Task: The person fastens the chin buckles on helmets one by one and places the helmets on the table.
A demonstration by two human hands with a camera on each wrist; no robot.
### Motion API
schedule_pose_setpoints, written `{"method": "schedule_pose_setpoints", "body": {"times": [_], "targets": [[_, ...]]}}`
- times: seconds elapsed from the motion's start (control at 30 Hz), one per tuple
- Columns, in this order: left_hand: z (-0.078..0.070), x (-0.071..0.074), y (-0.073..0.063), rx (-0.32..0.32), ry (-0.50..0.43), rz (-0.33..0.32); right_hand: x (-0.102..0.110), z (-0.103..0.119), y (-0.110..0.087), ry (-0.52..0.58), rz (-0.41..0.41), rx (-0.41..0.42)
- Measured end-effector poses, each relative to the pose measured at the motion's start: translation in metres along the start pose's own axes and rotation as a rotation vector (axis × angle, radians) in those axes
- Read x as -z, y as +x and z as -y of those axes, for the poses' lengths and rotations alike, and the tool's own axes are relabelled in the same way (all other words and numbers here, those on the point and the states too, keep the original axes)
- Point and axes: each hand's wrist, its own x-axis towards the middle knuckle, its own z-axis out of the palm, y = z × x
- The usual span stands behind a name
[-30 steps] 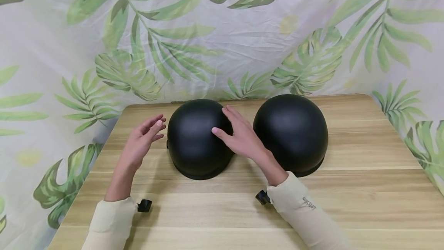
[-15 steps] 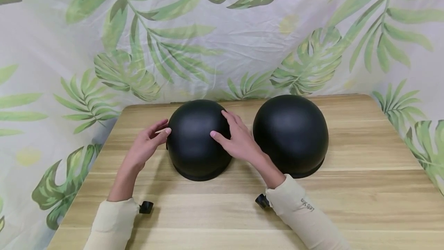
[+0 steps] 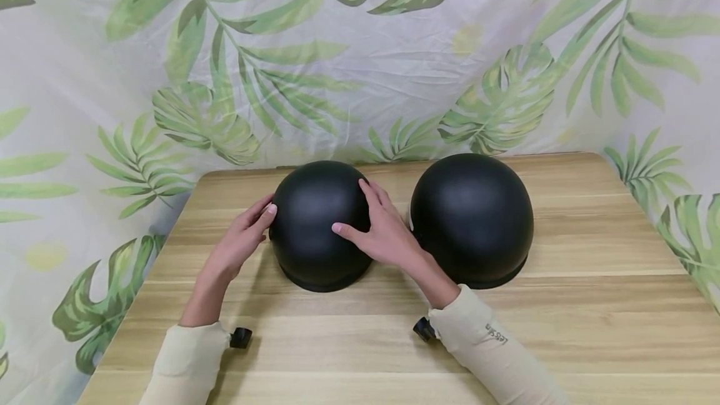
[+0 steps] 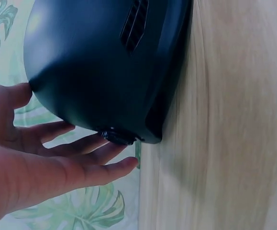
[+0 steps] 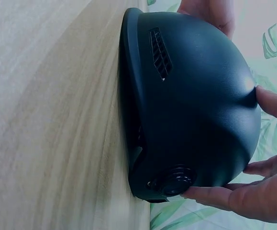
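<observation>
A matte black helmet (image 3: 320, 224) rests dome up on the wooden table. My left hand (image 3: 236, 242) touches its left side with thumb and fingertips; the left wrist view shows those fingers (image 4: 90, 143) long and spread, around a round side knob (image 4: 116, 136). Across the helmet's right side lies my right hand (image 3: 388, 233), thumb on the dome. From the right wrist, that hand's fingers (image 5: 210, 195) reach another round knob (image 5: 174, 181), and a slotted vent (image 5: 160, 55) shows near the brim. Both palms stay off the shell.
A second black helmet (image 3: 472, 220) stands just right of the first, beyond my right wrist. The wooden table (image 3: 337, 355) meets a leaf-patterned cloth (image 3: 394, 67) behind. Small black mounts (image 3: 240, 337) stick out from both sleeves.
My left hand has moved right and now touches the helmet's left side. The right thumb has slid slightly down and left on the dome. The helmet has shifted very slightly left.
</observation>
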Motion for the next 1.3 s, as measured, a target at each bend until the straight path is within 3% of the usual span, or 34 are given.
{"method": "schedule_pose_setpoints", "body": {"times": [0.27,0.5,1.3], "targets": [[-0.003,-0.004,-0.002,-0.003,0.015,-0.060,-0.002,0.000,0.001,-0.007,-0.058,0.001],[-0.009,-0.005,-0.005,-0.036,0.050,-0.150,-0.005,-0.003,0.003,0.000,-0.094,0.011],[-0.020,-0.001,-0.013,-0.110,0.011,-0.305,-0.011,-0.006,0.005,0.065,-0.109,0.005]]}}
